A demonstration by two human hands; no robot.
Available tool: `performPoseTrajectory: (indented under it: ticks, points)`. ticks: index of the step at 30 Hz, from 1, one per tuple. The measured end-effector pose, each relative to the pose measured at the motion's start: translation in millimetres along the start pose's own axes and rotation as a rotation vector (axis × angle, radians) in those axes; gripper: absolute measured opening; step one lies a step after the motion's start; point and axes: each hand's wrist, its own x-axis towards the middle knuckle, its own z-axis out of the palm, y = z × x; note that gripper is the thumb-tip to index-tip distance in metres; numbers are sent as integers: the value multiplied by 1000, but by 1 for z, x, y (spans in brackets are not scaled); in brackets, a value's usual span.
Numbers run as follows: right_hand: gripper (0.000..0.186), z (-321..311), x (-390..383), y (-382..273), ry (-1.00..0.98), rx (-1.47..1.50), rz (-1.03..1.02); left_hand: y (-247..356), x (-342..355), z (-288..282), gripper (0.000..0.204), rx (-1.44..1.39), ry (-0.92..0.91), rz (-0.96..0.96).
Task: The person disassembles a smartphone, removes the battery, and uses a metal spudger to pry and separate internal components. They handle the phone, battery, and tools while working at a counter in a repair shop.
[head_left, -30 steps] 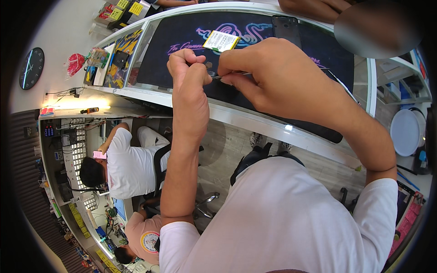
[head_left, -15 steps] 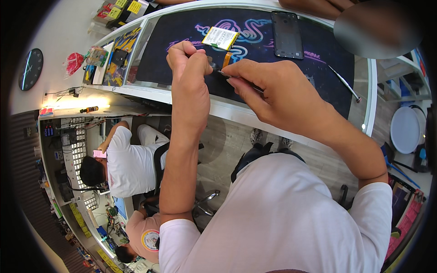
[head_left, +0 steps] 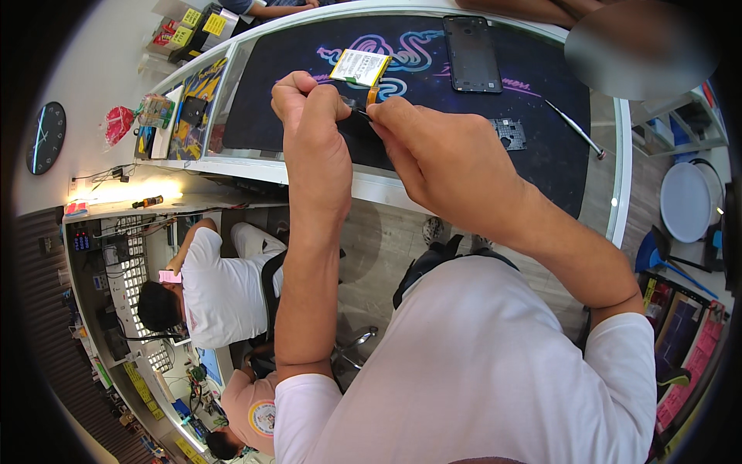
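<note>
Over the dark mat my left hand is closed, with thumb and index finger pinching a small dark part. My right hand meets it from the other side, fingers curled and pinching the same part; its exact kind is hidden by the fingers. An orange ribbon cable stands up beside the right fingertips. Just beyond the hands is a flat white battery with yellow edges. To the right lie a black phone back cover, a small grey perforated plate and a thin screwdriver.
The mat lies on a white-framed glass counter. Small boxes and tools stand at its left end. Two people sit at a workbench on the left, one in a white shirt. Another person's arm rests at the far edge.
My right hand has turned and its fingers are curled closer in. The grey plate, mostly hidden behind that hand before, now shows. The counter's contents sit slightly further left in view.
</note>
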Motion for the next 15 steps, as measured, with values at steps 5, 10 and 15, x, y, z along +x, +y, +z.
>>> performPoseTrajectory:
  ticks: [5, 10, 15]
  points:
    - [10, -9, 4, -7, 30, 228, 108, -7, 2, -9, 8, 154, -92, 147]
    - [29, -37, 16, 2, 101, 665, 346, -2, 1, -4, 8, -3, -4, 31]
    - [38, -72, 1, 31, -21, 517, 373, -2, 2, -4, 6, 10, -15, 53]
